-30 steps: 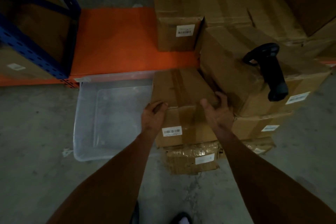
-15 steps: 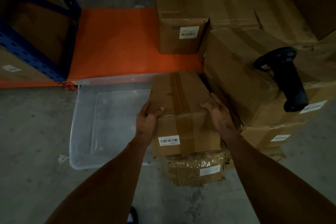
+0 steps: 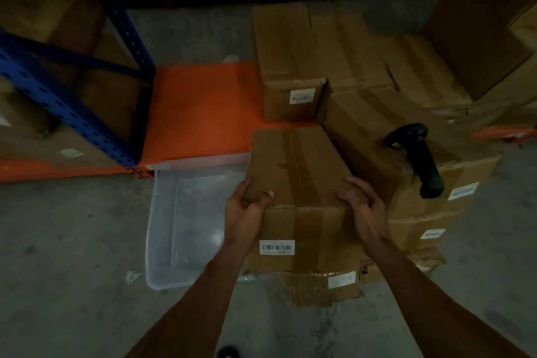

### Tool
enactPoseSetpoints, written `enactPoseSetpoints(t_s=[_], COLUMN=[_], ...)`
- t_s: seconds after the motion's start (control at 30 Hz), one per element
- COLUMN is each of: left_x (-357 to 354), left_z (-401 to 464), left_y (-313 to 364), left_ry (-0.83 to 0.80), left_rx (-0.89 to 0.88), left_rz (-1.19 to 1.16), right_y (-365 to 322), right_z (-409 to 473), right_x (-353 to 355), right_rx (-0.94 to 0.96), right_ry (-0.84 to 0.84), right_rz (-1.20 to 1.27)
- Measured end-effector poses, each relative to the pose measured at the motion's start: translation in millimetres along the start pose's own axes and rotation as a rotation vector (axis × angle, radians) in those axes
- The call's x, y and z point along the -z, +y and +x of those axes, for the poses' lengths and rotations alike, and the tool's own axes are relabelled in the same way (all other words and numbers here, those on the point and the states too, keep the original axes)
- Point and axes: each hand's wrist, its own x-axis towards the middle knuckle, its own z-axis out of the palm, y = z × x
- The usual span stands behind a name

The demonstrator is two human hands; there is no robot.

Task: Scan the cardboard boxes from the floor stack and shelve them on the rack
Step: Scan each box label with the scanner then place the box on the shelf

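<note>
Cardboard box (image 3: 299,183) is clasped between left hand (image 3: 242,212) and right hand (image 3: 360,203), above the floor stack (image 3: 325,288). Lifting step is judged underway; transfer to the rack (image 3: 200,107), beyond the grip, is required next.

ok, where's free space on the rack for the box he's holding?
Bare orange shelf deck, bordered by the blue upright on its left and a shelved labelled box on its right. Right of that it is crowded: stacked boxes, one carrying the barcode scanner. Both hands grip the held box.
</note>
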Motion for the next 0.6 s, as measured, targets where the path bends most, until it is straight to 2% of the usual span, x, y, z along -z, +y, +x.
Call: enactPoseSetpoints(t_s=[0.2,0.6], left_x=[16.3,1.4], left_z=[-76.6,-229.4], left_y=[112.5,326.6], left_ry=[-0.028,-0.207], left_rx=[-0.079,-0.244], left_rz=[0.080,0.184], right_y=[-91.7,-260.0], right_z=[-85.6,-242.0], right_x=[24.9,115.8], right_rx=[0.084,0.282], right_ry=[0.008,0.210], right_rz=[0.097,0.229])
